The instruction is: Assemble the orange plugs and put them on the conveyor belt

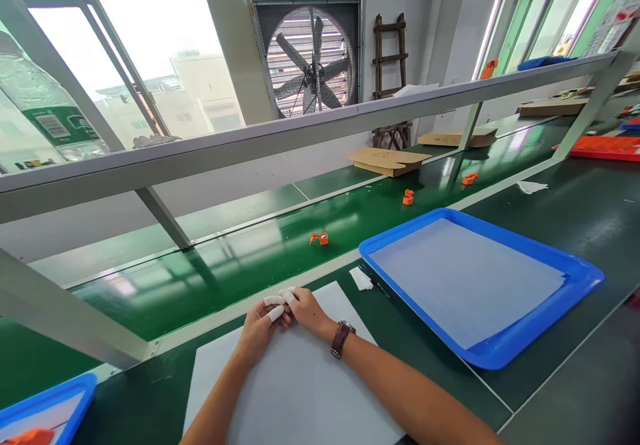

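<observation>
My left hand (261, 325) and my right hand (309, 312) meet above the far part of a white paper sheet (300, 392) on the bench. White finger covers wrap the tips of several fingers. Both hands are closed, fingertips pressed together, and whatever may be between them is hidden. A brown-strapped watch (343, 339) circles my right wrist. To the right of my right hand lies a crumpled scrap of white paper (361, 278).
A blue tray (530, 352) lined with white paper lies to the right; another blue tray (83, 398) holds orange parts at lower left. Beyond the bench's pale rail, small orange pieces (320, 238) sit on the green belt. A raised shelf beam (210, 158) crosses ahead, bearing a bottle (60, 122).
</observation>
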